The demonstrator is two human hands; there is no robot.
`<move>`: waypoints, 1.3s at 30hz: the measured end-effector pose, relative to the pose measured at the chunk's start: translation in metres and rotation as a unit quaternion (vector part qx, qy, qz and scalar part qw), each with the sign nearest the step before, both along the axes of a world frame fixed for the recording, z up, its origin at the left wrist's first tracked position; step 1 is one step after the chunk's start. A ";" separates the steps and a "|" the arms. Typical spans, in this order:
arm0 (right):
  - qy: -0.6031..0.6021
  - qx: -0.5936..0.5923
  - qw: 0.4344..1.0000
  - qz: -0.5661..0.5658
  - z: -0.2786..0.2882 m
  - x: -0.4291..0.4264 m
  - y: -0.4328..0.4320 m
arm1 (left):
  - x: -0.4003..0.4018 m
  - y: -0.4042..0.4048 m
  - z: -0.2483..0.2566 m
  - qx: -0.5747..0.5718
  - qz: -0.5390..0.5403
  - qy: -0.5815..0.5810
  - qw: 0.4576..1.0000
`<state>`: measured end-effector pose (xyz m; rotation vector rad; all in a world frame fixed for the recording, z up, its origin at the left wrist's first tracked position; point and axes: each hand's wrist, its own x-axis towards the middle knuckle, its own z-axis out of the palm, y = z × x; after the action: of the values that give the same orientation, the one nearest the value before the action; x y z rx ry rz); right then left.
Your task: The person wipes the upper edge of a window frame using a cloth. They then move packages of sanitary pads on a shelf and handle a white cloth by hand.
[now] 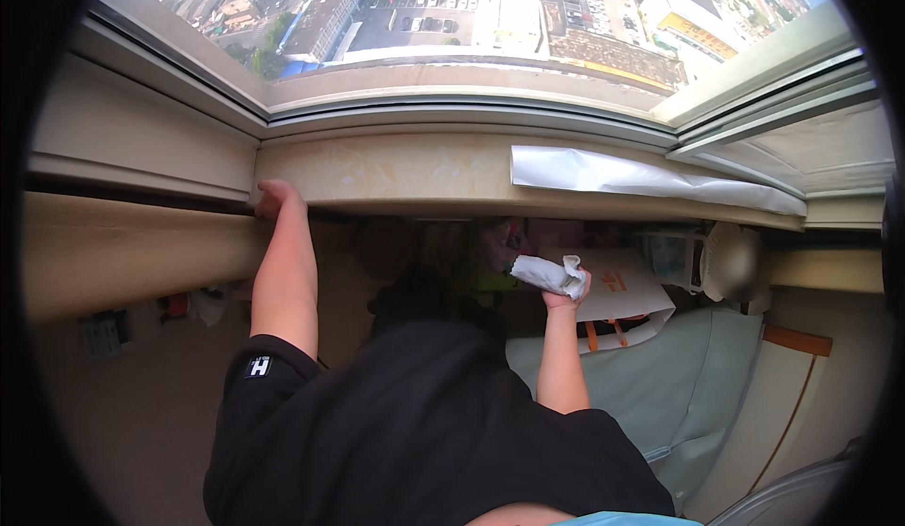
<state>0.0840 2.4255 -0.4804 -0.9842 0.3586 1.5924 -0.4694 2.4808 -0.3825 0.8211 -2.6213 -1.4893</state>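
Observation:
My left hand [276,198] rests at the left end of the stone windowsill [382,169], beside the window's side frame; nothing shows in it, though its fingers are partly hidden. Lower down on the right, my right hand [568,297] is closed around a crumpled white cloth [541,273]. The cloth sticks out to the left of the fist, with a fold standing up over the fingers. Along the right half of the sill lies a long, flattened white roll [636,177].
Below the sill stand a white bag [636,285] with orange straps and a beige rounded appliance [732,261]. A grey-green padded surface [636,377] spreads at the right. Large window panes meet the sill, with a wooden panel [141,243] at the left.

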 end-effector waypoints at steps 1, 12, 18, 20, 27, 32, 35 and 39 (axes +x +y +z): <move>-0.009 -0.010 1.000 0.009 0.004 -0.007 -0.006 | 0.002 -0.007 0.009 0.002 0.012 -0.003 1.000; 0.019 -0.136 0.986 0.093 -0.049 -0.023 -0.102 | 0.016 -0.001 0.021 0.025 0.012 -0.029 0.999; 0.065 -0.053 0.994 0.064 -0.044 -0.086 -0.159 | 0.012 -0.011 0.010 0.096 -0.050 -0.059 0.992; 0.077 -0.011 0.995 0.068 -0.035 -0.118 -0.171 | 0.010 -0.018 0.010 0.128 -0.079 -0.071 0.986; 0.064 0.088 0.994 -0.001 -0.006 -0.262 -0.179 | -0.036 -0.095 0.004 0.348 -0.399 -0.251 0.810; 0.017 0.131 0.991 0.006 0.002 -0.328 -0.139 | -0.079 -0.171 -0.042 0.228 -0.671 -0.376 0.597; 0.016 0.177 0.984 0.027 0.018 -0.348 -0.097 | -0.111 -0.225 -0.112 0.010 -0.762 -0.381 0.523; -0.069 0.181 0.980 0.041 0.064 -0.363 -0.031 | -0.234 -0.390 -0.311 -0.092 -0.550 -0.424 0.713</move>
<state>-0.2793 2.3944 -0.4163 -0.8284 -0.0703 1.5825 -0.7032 2.0905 -0.6935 -0.3961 -4.2986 -0.8461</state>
